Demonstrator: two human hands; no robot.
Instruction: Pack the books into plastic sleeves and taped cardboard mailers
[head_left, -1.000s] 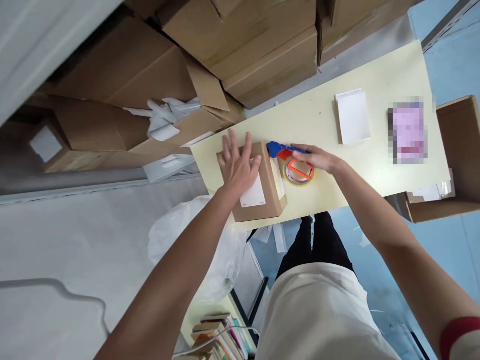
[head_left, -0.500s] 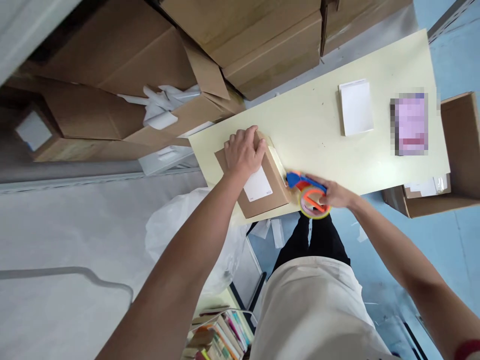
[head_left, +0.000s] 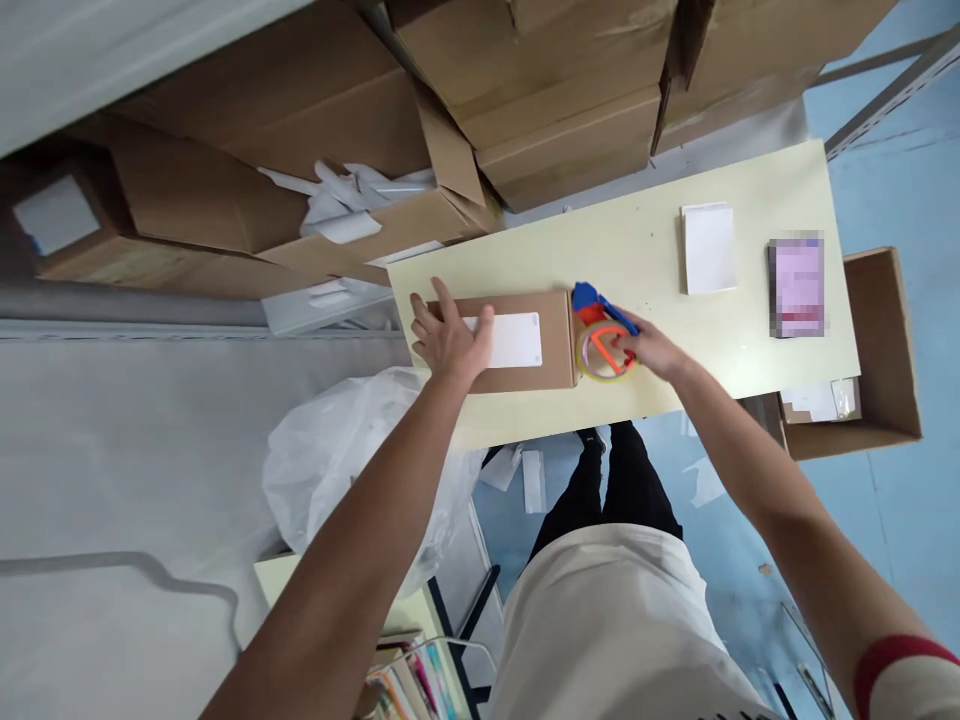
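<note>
A small brown cardboard box (head_left: pixel 551 340) with a white label lies lengthwise on the pale yellow table (head_left: pixel 645 250). My left hand (head_left: pixel 446 335) rests flat on the box's left end, fingers spread. My right hand (head_left: pixel 651 348) grips a blue and red tape dispenser (head_left: pixel 600 335) with a clear tape roll, pressed against the box's right end.
A white pad (head_left: pixel 709 248) and a purple card (head_left: pixel 796 286) lie further right on the table. An open carton (head_left: pixel 885 350) stands at the right end. Stacked cartons (head_left: pixel 540 90) fill the back. A white plastic bag (head_left: pixel 337 460) sits below the table's left end.
The box has been turned so it lies lengthwise along the table. My left hand has opened flat on its left end. The tape dispenser has come up from the table's front edge to the box's right end.
</note>
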